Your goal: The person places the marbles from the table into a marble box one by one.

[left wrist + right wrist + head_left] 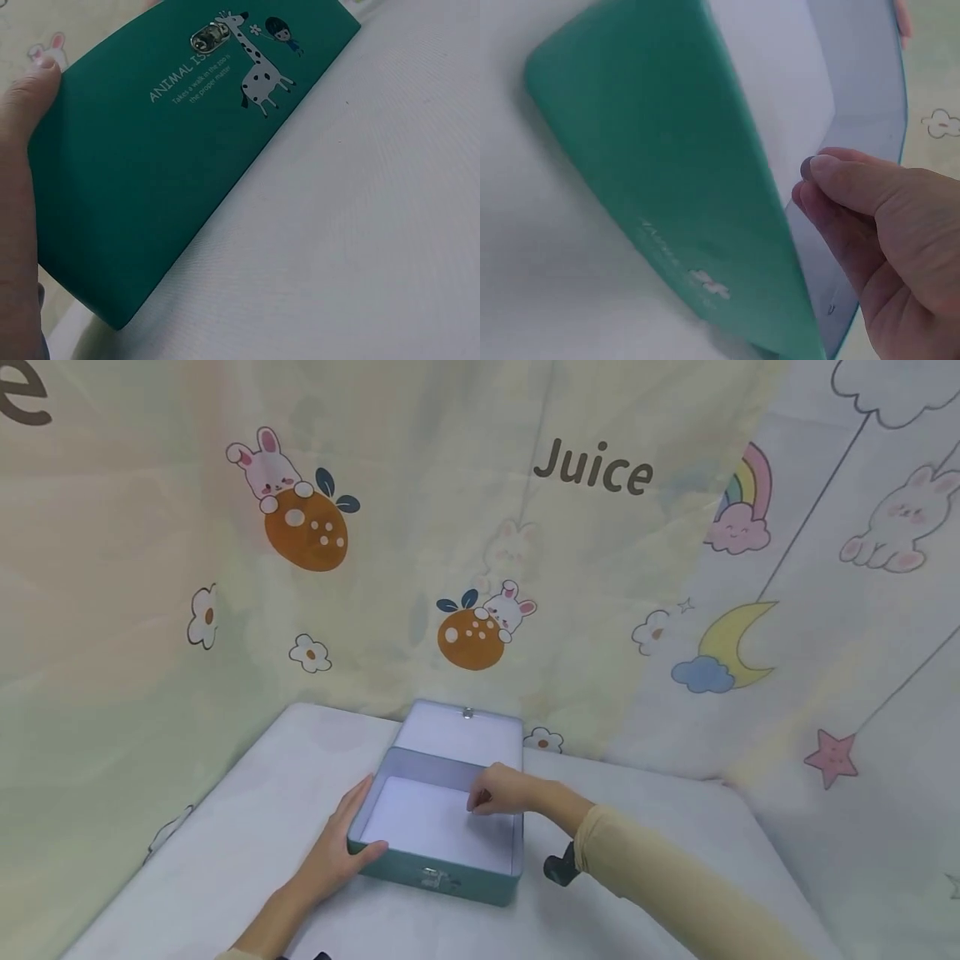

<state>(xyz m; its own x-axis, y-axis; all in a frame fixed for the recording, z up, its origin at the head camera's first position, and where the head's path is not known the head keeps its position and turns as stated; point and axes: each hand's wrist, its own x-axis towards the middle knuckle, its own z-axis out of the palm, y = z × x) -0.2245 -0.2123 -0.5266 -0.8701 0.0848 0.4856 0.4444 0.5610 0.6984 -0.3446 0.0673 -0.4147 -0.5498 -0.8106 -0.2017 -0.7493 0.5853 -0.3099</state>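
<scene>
A green tin box (480, 883) with a pale inside stands with its hinged lid (442, 727) laid back. My left hand (337, 843) holds the box's front left corner, fingers along the left side and thumb at the front rim. In the left wrist view, the front wall (135, 180) bears a giraffe print and a metal latch (210, 37). Above the inside of the box, near its right wall, my right hand (504, 790) pinches a small grey-brown disc (806, 169), like a coin, between thumb and fingers. Much of the disc is hidden by the fingertips.
The box stands on a white-covered table (315, 752). Behind it hangs a printed cloth (397, 510) with rabbits, flowers and the word Juice. A black wrist device (561, 867) sits under the right forearm.
</scene>
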